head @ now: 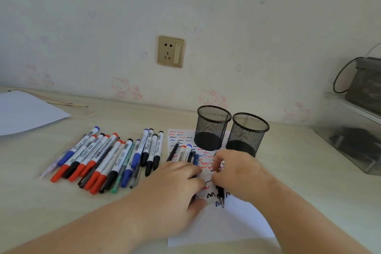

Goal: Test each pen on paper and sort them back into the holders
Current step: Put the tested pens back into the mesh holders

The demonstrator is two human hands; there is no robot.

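Desk (288,171): the pale top carries all of the task's things, and I judge the job barely begun as far as sorting goes.
Test paper (237,225): the sheet under my hands is covered over its far half with red, blue and black squiggles, so plenty of testing looks done; the near half is bare.
Big pen pile (107,161): a wide spread of red, blue and black markers, with a few thinner pens, lies left of the paper; I cannot tell which of them are tested.
Mesh holders: the left holder (213,128) and the right holder (248,134) stand side by side at the paper's far edge, and both look empty, so no pen is sorted back yet.
Small pen cluster (186,153): a handful of pens lies on the paper just beyond my fingers.
My left hand (175,187): it lies on the paper with fingers curled over the near ends of that cluster; whether it grips one I cannot tell.
My right hand (237,173): its fingers pinch a black pen (220,194), tip down on the fresh black scrawl.
Left to do: I judge nearly all the sorting remains.
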